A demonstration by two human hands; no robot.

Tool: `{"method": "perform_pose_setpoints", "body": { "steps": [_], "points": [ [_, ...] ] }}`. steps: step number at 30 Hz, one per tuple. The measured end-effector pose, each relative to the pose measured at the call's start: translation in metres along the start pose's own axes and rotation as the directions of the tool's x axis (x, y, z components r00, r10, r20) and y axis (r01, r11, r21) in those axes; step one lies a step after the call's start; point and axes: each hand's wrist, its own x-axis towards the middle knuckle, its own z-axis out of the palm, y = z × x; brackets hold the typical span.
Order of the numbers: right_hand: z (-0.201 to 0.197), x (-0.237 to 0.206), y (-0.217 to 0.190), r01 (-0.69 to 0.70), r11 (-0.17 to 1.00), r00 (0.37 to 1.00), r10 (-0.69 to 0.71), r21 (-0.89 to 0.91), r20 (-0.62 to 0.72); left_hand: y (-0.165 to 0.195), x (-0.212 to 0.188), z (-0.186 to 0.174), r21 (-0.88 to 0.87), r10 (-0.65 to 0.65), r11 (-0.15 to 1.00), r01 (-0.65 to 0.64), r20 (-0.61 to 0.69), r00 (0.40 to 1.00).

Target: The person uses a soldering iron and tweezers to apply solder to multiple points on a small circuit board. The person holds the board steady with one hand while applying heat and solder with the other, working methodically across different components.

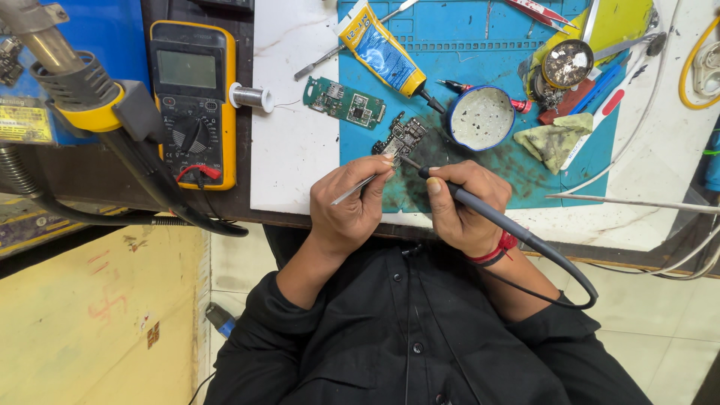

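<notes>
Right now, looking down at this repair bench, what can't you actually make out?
- Head view: where the soldering iron tip meets the dark circuit board is too small to judge contact.
- The tweezers front end is hidden by the left hand fingers.
- The iron's grip is covered by the right hand.
- The hot-air nozzle is cut off by the top-left edge.

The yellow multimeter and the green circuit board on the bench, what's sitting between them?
In the head view, a small spool of solder wire lies between the yellow multimeter and the green circuit board, with its loose wire end trailing toward the board across the white slab.
</notes>
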Motion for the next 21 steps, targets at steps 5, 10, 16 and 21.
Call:
{"method": "perform_pose_setpoints", "body": {
  "steps": [5,10,16,21],
  "points": [
    [-0.0012,-0.0003,-0.0002,-0.023,1.000,1.000,0.023,-0.011,0.007,-0.0003,0.0007,0.0006,0.005,0.001,1.000,-0.001,0.003,1.000],
    [-0.0002,0.0000,0.0008,-0.005,1.000,1.000,0.005,-0.005,-0.006,-0.0001,0.0007,0.0007,0.014,0.005,1.000,-0.005,0.003,1.000],
    [-0.0009,-0.0007,-0.0002,-0.027,1.000,1.000,0.027,-0.016,0.007,0.0003,0.0006,-0.0001,0.018,0.002,1.000,-0.002,-0.002,1.000],
    [-0.0006,-0.0003,0.0004,-0.002,1.000,1.000,0.002,0.007,-0.006,0.0010,0.0013,-0.0002,0.017,0.006,1.000,-0.006,0.002,1.000]
  ]
}}
